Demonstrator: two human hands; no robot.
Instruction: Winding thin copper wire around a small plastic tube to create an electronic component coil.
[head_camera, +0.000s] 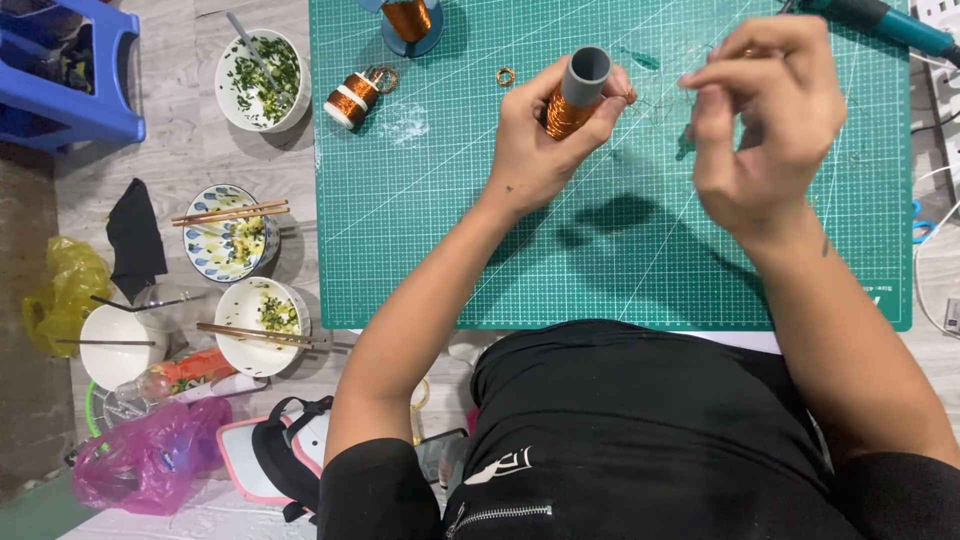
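My left hand (545, 135) grips a grey tube (584, 78) wound with copper wire, held above the green cutting mat (420, 220). To its right, my right hand (765, 125) is raised with thumb and fingers pinched together, apparently on a fine wire that is too thin to make out. On the mat's far left part lie a copper wire spool (352, 98), a small wire ring (505, 76) and another copper spool on a blue base (410, 22).
Left of the mat on the floor stand bowls with food scraps and chopsticks (262, 80) (232, 232) (260, 326), a black cloth (136, 240), plastic bags (140, 462) and a blue stool (70, 70). A teal tool (880, 22) lies at the top right.
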